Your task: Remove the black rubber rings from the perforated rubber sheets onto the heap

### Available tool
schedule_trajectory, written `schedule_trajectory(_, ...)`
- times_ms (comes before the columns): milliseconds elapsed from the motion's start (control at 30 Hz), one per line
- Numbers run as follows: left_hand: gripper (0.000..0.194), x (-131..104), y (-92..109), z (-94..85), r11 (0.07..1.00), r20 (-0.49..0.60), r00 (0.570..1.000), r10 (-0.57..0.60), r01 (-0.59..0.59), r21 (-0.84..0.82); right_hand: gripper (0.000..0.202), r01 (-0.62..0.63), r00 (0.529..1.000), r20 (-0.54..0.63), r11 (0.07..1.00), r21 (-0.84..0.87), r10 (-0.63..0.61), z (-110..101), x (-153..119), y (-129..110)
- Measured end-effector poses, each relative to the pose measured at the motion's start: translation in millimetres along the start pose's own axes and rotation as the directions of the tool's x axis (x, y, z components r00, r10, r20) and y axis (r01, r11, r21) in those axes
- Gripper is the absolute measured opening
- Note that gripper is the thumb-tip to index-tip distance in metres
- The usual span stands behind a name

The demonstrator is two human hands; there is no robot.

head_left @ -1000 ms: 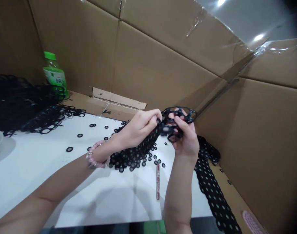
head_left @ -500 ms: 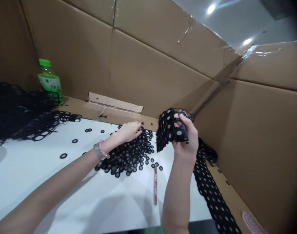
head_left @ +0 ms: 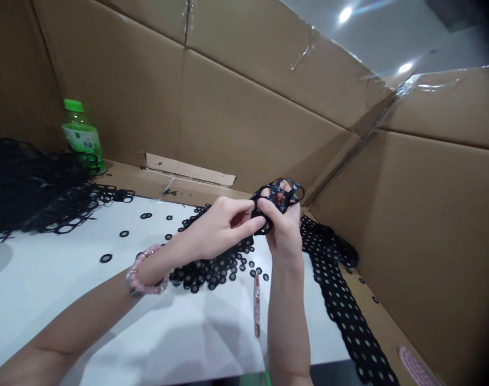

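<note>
Black openwork mesh (head_left: 282, 192) is bunched in my right hand (head_left: 286, 230), whose thumb presses on its near side. My left hand (head_left: 224, 228) has come up against the mesh from the left, thumb and fingers pinched at its edge; whether a small ring is between them is hidden. Below and behind my left hand, a heap of small black rings with pale centres (head_left: 212, 271) lies on the white table (head_left: 167, 332). A long black dotted strip (head_left: 348, 311) runs down the right side of the table.
A green-capped bottle (head_left: 83, 136) stands at the back left beside a pile of black netting (head_left: 35, 187). A thin reddish stick (head_left: 257, 305) lies near the front. Cardboard walls (head_left: 248, 118) enclose the back and right. Loose rings (head_left: 106, 258) lie at left.
My left hand has moved from the ring heap up and right to the mesh. My right hand has shifted slightly left and turned the mesh.
</note>
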State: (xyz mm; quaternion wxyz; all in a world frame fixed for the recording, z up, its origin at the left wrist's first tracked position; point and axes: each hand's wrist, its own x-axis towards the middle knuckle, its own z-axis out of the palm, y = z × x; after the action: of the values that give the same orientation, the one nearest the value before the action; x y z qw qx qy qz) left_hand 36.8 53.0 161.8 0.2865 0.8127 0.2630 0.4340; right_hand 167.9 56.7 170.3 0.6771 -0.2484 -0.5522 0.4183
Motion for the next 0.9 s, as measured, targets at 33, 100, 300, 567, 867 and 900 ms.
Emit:
schedule_trajectory(33,0.027,-0.1,-0.4,-0.1,1.0,0.0,1.0,0.002,-0.002,-0.011,0.029,0.012,1.0,-0.012,1.0,-0.003,-0.012,0.7,-0.2,0.0)
schedule_trajectory(100,0.025,-0.5,-0.2,0.4,0.999,-0.005,1.0,0.007,-0.007,-0.051,0.03,0.016,0.999,-0.034,1.0,-0.001,-0.016,1.2,-0.5,-0.5)
schedule_trajectory(300,0.023,6.3,-7.8,11.8,0.799,0.077,0.991,-0.113,0.137,-0.586,0.026,-0.047,0.998,-0.036,0.993,0.108,0.051,-1.4,1.9,-1.4)
schedule_trajectory(567,0.023,15.6,-23.8,7.0,0.65,0.22,0.967,-0.125,0.247,-0.718,0.027,0.074,0.996,-0.049,0.996,0.056,-0.072,-11.9,7.5,3.3)
schedule_trajectory(867,0.03,12.1,-16.1,-2.3,0.817,0.209,0.967,-0.147,0.238,-0.525,0.029,0.109,0.994,-0.021,0.991,-0.077,-0.111,-14.1,1.6,-8.5)
schedule_trajectory(900,0.03,13.3,-18.8,-1.0,0.789,0.208,0.964,-0.165,0.255,-0.559,0.029,0.124,0.992,-0.018,0.988,-0.092,-0.126,-14.1,1.1,-8.5)
